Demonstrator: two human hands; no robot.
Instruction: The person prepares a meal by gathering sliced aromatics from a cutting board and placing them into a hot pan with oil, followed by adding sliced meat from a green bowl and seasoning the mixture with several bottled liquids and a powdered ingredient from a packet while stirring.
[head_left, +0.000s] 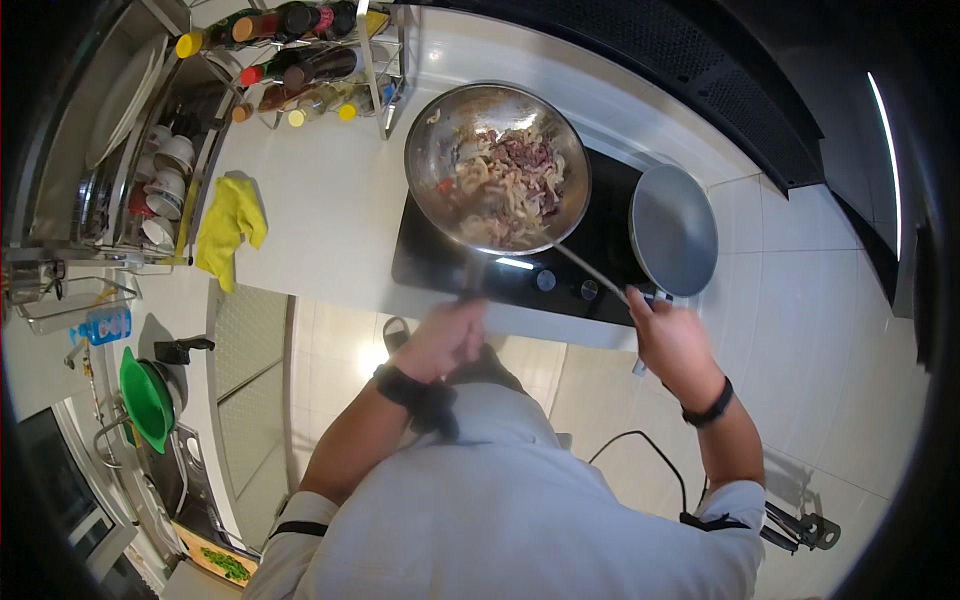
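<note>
A steel wok (427, 157) sits at the back left of a black glass cooktop (607, 225). Inside it lies a mix of sliced meat and pale strips (525, 169), blurred towards the front. My left hand (450, 337) grips the wok handle (472, 277), which points towards me; both are blurred. In my right hand (667, 330) is a long metal utensil (589, 270), its far end reaching over the wok's front right rim into the food. The shape of that end is hidden or too blurred to tell.
A grey frying pan (675, 229) stands right of the wok, near the tiled wall. Bottles (322, 67) fill a rack at the back left. A yellow cloth (231, 225) lies on the left counter. Above hangs a black range hood (675, 67). A green basin (146, 401) is near the sink.
</note>
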